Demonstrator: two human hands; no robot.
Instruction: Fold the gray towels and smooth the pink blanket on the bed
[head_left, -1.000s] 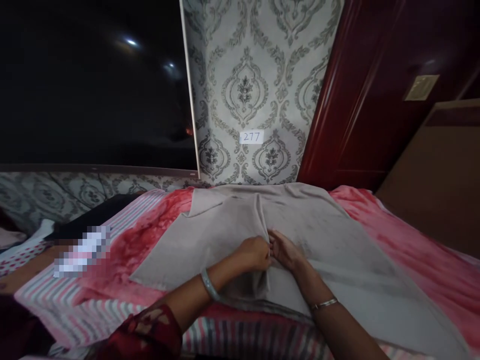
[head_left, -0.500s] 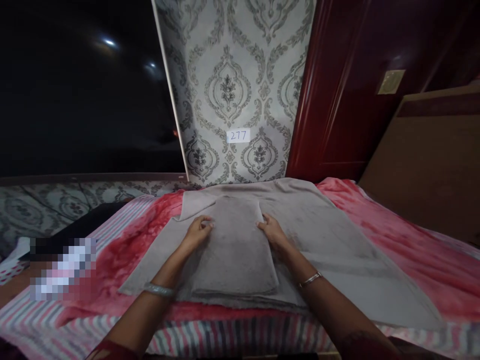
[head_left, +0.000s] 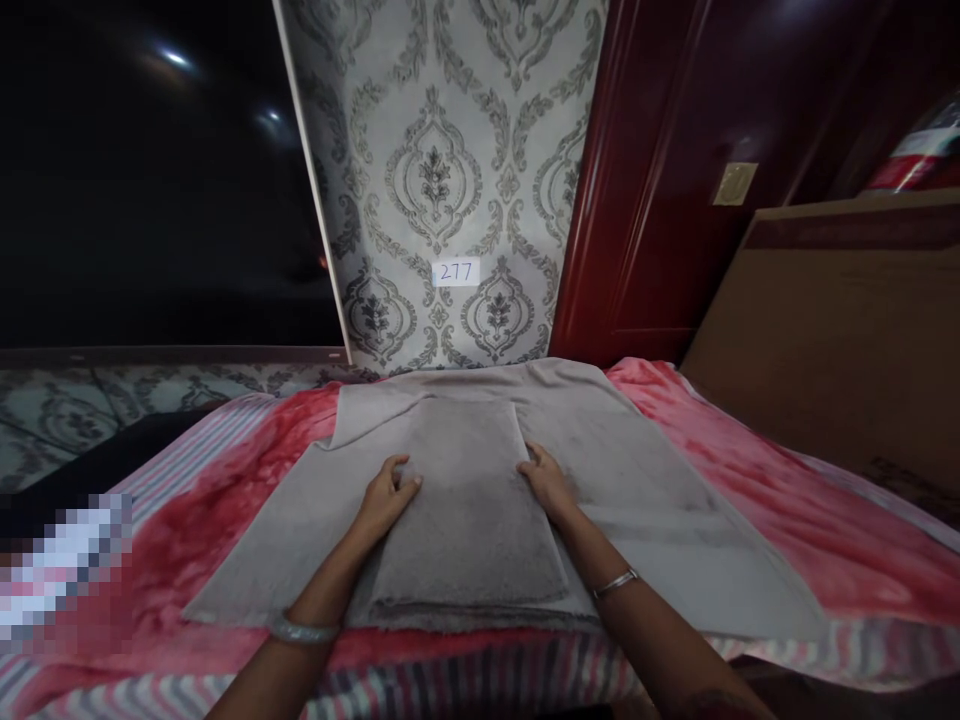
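Observation:
A grey plush cloth folded into a narrow rectangle lies in the middle, on top of a wider spread grey cloth. By the folded cloth's left edge is my left hand, open, its thumb and fingers apart. My right hand rests at the opposite edge, also open with thumb and fingers curved apart. Both hands touch or nearly touch the cloth; nothing is visibly gripped. Layers show along the folded cloth's front edge.
Beneath lies a red plush blanket over a striped sheet. A large dark screen stands at left, a cardboard box at right. Patterned wallpaper behind carries a paper marked 277.
My left hand has slid slightly down the folded cloth's left edge, toward me. My right hand has also come a little nearer. The view has shifted slightly to the right.

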